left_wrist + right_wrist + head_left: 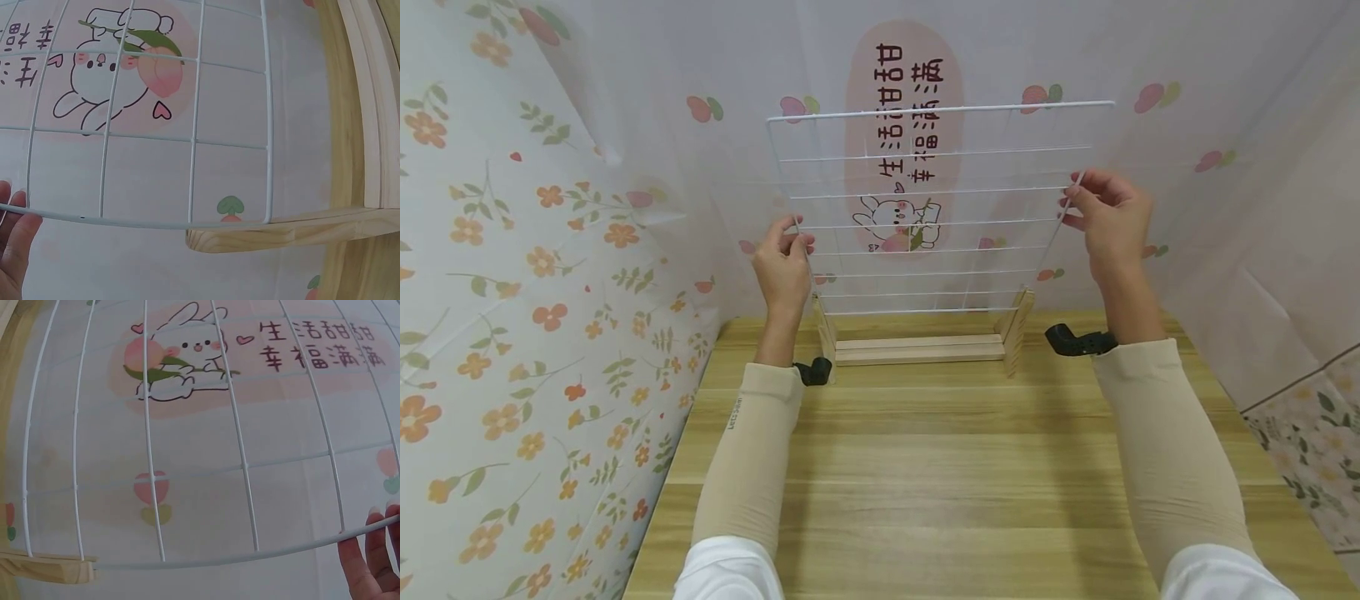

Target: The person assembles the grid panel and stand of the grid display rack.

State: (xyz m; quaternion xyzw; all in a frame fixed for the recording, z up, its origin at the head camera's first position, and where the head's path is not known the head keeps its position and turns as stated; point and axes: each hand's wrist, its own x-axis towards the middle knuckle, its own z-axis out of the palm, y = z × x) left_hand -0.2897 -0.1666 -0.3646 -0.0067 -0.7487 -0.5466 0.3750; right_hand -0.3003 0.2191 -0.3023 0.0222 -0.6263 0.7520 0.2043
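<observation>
A white wire grid panel [940,197] stands upright at the back, its lower edge between the two side posts of a light wooden stand [917,352]. My left hand [782,262] pinches the panel's left side wire between thumb and fingers. On the opposite side my right hand [1108,212] grips the right side wire, higher up than the left. In the left wrist view the grid's bottom corner meets a wooden post [281,234]. The right wrist view has the lower corner at the other post [56,569]; whether it sits in a slot cannot be seen.
The stand rests on a wood-grain table [925,475] near its back edge. Behind it hangs a pale printed cloth [1000,50] with a rabbit drawing. A flowered cloth [535,333] closes off the left side. A black wrist mount [1078,340] juts from each sleeve.
</observation>
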